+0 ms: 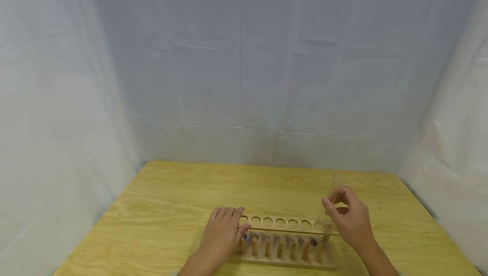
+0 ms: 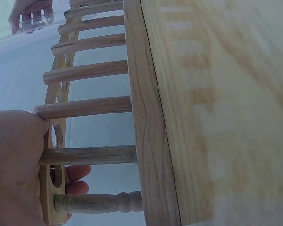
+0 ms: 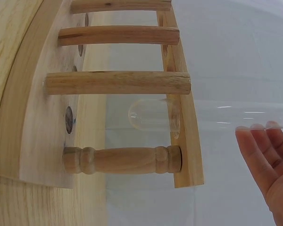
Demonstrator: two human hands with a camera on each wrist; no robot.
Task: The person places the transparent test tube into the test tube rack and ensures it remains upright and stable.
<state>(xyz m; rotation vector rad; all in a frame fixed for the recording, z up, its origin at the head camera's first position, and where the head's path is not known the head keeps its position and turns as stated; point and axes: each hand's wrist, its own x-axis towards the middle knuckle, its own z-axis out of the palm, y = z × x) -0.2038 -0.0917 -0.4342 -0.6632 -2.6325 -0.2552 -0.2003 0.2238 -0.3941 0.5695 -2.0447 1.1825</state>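
A wooden test tube rack (image 1: 297, 262) stands on the table, with a row of round holes in its top rail and upright pegs below. My left hand (image 1: 222, 233) grips the rack's left end; in the left wrist view its fingertips (image 2: 78, 187) show behind the rail. Above the rack's right end, my right hand (image 1: 353, 221) pinches a clear glass test tube (image 3: 226, 113). In the right wrist view, the tube's rounded bottom passes through the end hole of the rail and hangs above the base, beside the turned end post (image 3: 125, 160).
The yellow wood-grain table (image 1: 164, 208) extends behind and to both sides of the rack. White sheeting (image 1: 259, 77) hangs behind the table and along its left and right sides. Dark round recesses (image 3: 69, 119) show in the rack's base.
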